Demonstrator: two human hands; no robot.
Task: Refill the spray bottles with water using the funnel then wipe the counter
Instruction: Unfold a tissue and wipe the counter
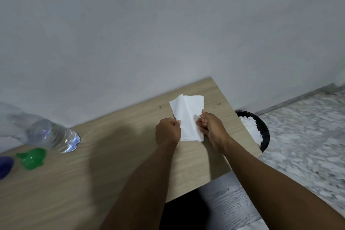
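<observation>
Two hands outstretched: left hand (168, 131) and right hand (211, 127) in pinching grip on tissue (188, 115).

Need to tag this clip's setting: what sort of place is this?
Likely a plain room in a home or small office: a wood-grain table stands against a plain grey wall, and a black waste bin of crumpled tissue sits beside it on speckled flooring.

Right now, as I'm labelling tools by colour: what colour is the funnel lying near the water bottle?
The funnel is green; the head view shows it.
</observation>
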